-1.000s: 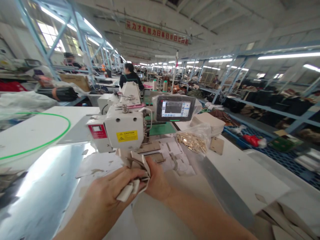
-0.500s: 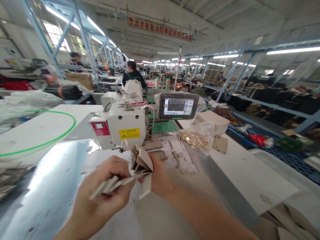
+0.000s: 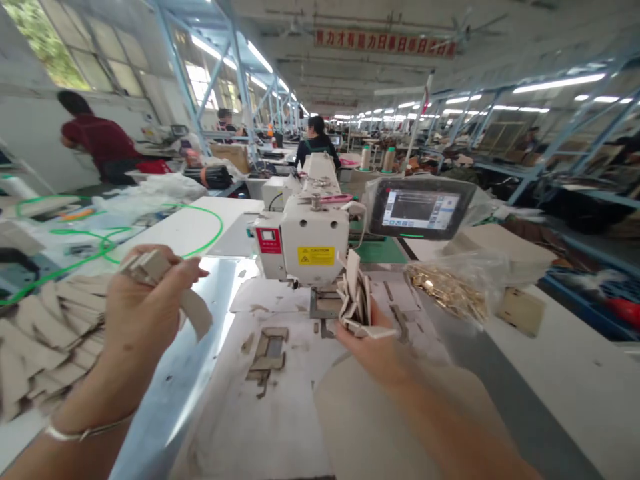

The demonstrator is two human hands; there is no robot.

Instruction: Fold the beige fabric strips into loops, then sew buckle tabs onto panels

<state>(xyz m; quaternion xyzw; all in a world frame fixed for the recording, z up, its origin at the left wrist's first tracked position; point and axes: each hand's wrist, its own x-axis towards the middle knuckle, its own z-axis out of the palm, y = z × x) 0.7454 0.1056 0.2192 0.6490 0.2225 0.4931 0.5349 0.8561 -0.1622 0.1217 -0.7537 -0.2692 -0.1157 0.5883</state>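
A worker's left hand (image 3: 143, 313) closes in a narrow grip on a few beige cut pieces (image 3: 150, 267), 1 strip hanging loose, just beside a heap of similar pieces (image 3: 45, 340) on the metal worktop (image 3: 170, 393). The right hand (image 3: 375, 347), in a cupped grip, holds a folded bundle of beige pieces (image 3: 356, 300) upright near the head of an industrial sewing machine (image 3: 300, 243), below a touchscreen panel (image 3: 417, 208) and beside a plastic bag of brass-coloured fittings (image 3: 447, 290).
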